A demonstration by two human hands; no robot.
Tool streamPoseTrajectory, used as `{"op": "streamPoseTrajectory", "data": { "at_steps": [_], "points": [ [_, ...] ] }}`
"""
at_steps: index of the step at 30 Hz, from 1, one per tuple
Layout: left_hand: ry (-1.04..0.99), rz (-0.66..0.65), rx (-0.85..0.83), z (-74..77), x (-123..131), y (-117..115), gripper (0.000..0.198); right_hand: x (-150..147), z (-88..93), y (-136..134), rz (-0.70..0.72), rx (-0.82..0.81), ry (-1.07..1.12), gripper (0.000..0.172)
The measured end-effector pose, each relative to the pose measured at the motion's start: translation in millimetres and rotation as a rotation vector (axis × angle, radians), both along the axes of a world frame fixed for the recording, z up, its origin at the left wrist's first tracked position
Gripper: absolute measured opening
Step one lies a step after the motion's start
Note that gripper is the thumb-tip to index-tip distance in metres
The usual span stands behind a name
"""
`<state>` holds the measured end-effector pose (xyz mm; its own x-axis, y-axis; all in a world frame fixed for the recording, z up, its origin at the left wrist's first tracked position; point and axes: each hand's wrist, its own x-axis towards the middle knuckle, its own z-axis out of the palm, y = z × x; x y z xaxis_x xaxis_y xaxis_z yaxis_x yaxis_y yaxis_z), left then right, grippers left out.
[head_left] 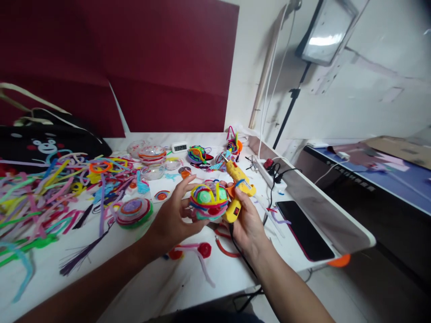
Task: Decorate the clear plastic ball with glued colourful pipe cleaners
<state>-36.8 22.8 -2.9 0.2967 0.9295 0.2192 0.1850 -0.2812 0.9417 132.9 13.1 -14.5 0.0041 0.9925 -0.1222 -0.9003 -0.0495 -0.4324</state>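
Note:
My left hand (175,217) grips a round ornament (209,200) wrapped in colourful pipe cleaners, with two green round spots and yellow, red and blue strips. It is held above the white table. In my right hand (249,220) is a yellow hot glue gun (237,172), its nozzle pointing up and away to the left. The fingers wrap around its handle, close beside the ornament. The gun's black cord hangs below my wrist. On the table under my hands lie red coiled pipe cleaners (204,250) with a pink strip.
Loose pipe cleaners (43,202) heap on the left, near a coiled dome (134,211) and a purple tassel (87,251). Clear bowls (153,172), a small digital clock (179,147) and finished ornaments (198,154) stand behind. A phone (305,231) and power strip (274,175) lie right, beside the raised table edge.

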Motion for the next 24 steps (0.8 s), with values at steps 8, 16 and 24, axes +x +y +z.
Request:
{"op": "streamPoseTrajectory", "data": {
  "at_steps": [8, 16, 24],
  "points": [
    [-0.317, -0.067, -0.368, 12.2, 19, -14, 0.075, 9, -2.2, 4, -0.093, 0.020, -0.003, 0.008],
    [-0.480, -0.093, -0.561, 12.9, 22, -5, 0.034, 8, -6.1, 8, -0.112, 0.025, -0.018, 0.012],
    [-0.467, -0.050, -0.584, 13.0, 22, 1, 0.035, 6, -6.1, 7, -0.100, -0.006, -0.023, 0.007]
  ]
}}
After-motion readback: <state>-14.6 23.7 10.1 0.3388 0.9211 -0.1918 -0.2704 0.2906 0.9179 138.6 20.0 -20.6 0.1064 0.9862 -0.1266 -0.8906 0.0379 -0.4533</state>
